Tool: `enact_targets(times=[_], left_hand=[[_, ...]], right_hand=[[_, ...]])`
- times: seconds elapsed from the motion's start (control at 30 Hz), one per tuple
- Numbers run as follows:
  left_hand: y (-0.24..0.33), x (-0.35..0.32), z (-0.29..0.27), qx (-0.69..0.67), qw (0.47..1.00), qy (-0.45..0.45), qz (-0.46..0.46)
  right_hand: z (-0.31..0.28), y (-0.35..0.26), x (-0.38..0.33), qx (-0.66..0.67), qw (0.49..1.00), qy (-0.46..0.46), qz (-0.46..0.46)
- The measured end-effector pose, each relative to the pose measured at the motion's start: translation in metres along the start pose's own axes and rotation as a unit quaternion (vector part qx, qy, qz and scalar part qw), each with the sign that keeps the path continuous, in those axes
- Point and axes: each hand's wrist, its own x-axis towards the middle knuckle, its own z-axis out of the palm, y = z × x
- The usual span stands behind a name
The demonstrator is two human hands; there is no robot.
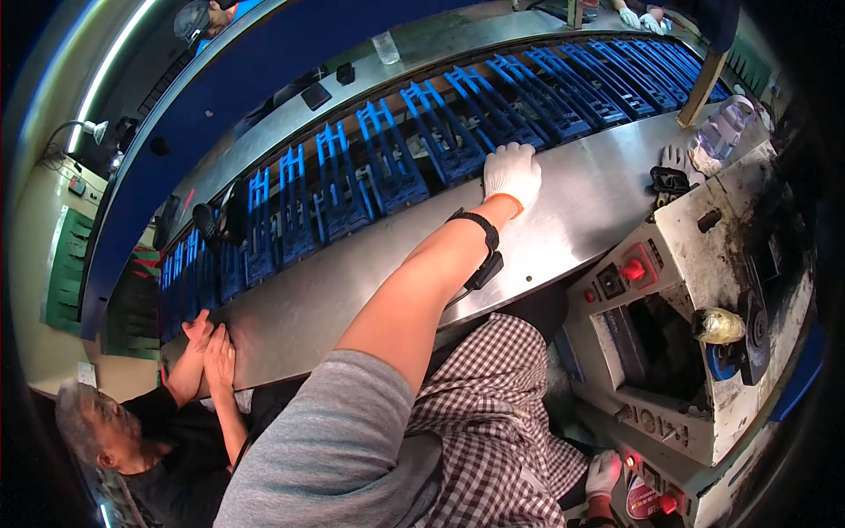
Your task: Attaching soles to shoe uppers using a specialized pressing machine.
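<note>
My left arm stretches across the steel table, with a black band and a small dark box at the wrist. My left hand (513, 179), in a white glove with an orange cuff, rests at the far edge of the steel tabletop (563, 202). Its fingers curl down beside the row of blue slotted racks (458, 158); whatever may be in them is hidden. Low at the right, my right hand (605, 475), also gloved in white, hangs beside the control panel of a pale, stained machine (695, 343). Its fingers are too small and bent away to read.
On my left a person (114, 431) rests both bare hands on the table. Across the line are another person (204, 19) and gloved hands (641, 19). A clear plastic container (729, 125) and a glove (676, 163) lie at the right end. A blue beam (132, 211) arches overhead.
</note>
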Motion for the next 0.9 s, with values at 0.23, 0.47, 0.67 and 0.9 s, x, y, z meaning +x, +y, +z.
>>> enact_targets(times=[0.23, 0.47, 0.67, 0.9], left_hand=[[0.001, 0.000, 0.000, 0.004, 1.000, -0.005, -0.001], [0.002, 0.001, -0.001, 0.005, 1.000, -0.016, -0.008], [0.001, 0.001, -0.002, 0.010, 1.000, -0.023, -0.005], [0.004, 0.000, -0.002, 0.000, 1.000, -0.016, -0.007]], right_hand=[[0.002, 0.002, -0.003, 0.017, 1.000, 0.023, 0.012], [0.001, 0.004, -0.002, -0.006, 0.999, -0.023, 0.025], [0.006, 0.005, -0.004, 0.035, 0.998, -0.003, 0.059], [0.007, 0.010, -0.005, 0.065, 0.995, -0.018, 0.079]])
